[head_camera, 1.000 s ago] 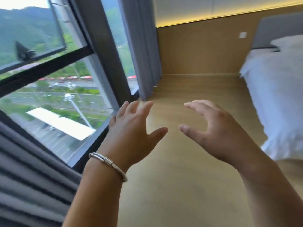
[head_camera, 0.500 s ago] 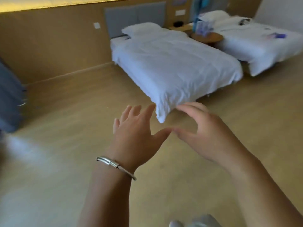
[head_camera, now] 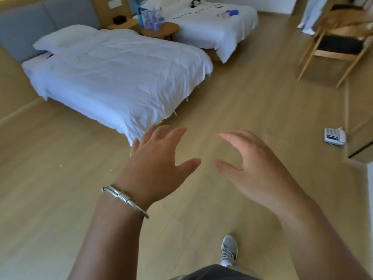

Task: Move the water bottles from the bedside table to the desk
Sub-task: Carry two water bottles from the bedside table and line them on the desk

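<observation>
Both my grips are wide and empty, left hand [head_camera: 159,158] and right hand [head_camera: 256,168] out over the floor. The water bottles [head_camera: 151,18] cluster on the far round tabletop [head_camera: 161,31] between the beds; I should walk round the near bed [head_camera: 121,73] first

wood floor [head_camera: 242,102], 2 beds [head_camera: 121,73], chair [head_camera: 339,43]

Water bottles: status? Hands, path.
Left hand and right hand open, empty. Water bottles on round bedside table between beds, far off. Near bed flanks the route.

round bedside table [head_camera: 161,31], water bottles [head_camera: 151,18] on it
</observation>
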